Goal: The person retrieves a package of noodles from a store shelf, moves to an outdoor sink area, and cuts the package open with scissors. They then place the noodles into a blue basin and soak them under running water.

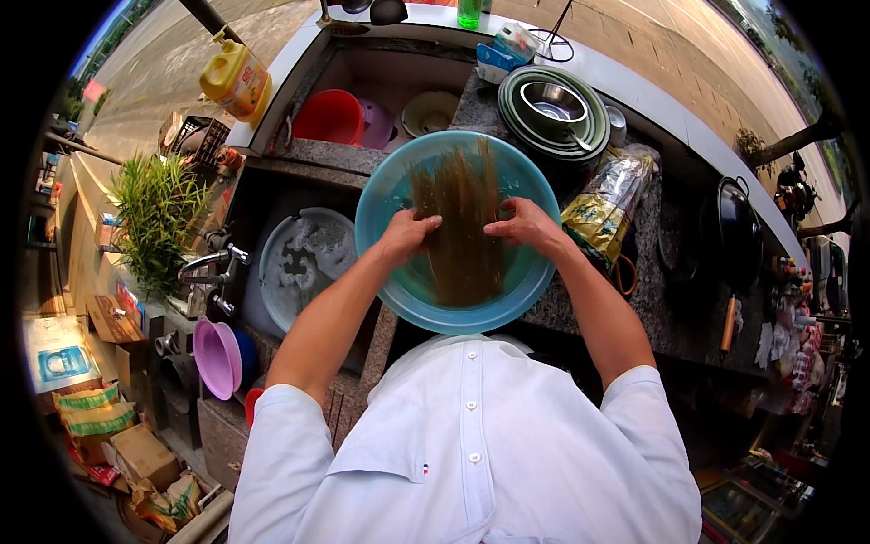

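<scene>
A blue-green plastic basin stands on the counter's edge in front of me, with water in it. Over the water lies a motion-blurred bundle of long brown strands that look like dried noodles; its upper end reaches near the far rim. My left hand pinches the left side of the bundle, thumb on top and fingers partly hidden. On the opposite side, my right hand has its thumb and fingers at the bundle's right edge.
To the left, a sink holds a basin of soapy water beside a metal faucet. Stacked bowls and a gold-silver food package crowd the right side. Farther right is a black wok. A yellow detergent jug stands on the ledge.
</scene>
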A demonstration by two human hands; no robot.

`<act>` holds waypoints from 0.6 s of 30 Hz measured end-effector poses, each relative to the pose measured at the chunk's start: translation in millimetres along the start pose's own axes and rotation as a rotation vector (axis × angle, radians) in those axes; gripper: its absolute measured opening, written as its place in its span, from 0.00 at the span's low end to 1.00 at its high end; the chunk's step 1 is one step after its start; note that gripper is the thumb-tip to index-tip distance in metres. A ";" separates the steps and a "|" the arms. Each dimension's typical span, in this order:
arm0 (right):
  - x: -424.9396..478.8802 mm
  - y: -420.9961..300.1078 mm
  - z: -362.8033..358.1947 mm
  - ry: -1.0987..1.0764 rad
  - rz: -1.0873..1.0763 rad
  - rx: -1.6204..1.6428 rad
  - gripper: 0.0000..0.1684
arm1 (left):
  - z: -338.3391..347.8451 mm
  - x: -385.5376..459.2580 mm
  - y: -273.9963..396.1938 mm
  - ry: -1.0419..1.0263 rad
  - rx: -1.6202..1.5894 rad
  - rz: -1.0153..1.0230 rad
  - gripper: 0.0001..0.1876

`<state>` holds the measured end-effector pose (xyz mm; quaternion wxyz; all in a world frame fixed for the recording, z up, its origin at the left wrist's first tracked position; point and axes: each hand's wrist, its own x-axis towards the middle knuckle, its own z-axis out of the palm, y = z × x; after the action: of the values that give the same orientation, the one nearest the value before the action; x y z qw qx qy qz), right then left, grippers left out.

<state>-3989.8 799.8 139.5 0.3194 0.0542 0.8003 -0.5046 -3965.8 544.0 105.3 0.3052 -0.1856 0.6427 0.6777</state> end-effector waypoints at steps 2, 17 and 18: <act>-16.5 1.0 4.5 0.118 -0.111 -0.400 0.28 | -5.1 0.7 -8.1 0.015 0.114 0.039 0.17; -38.7 9.8 46.8 -0.131 -0.040 -0.731 0.16 | -5.0 -13.0 -1.1 0.097 0.828 0.168 0.11; -38.3 12.6 50.1 -0.099 -0.089 -0.808 0.15 | -5.4 -11.6 -5.2 0.129 0.833 0.158 0.12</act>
<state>-3931.5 772.7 137.1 0.3310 -0.1349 0.9193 -0.1649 -3954.6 536.6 108.2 0.2607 -0.0386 0.8915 0.3684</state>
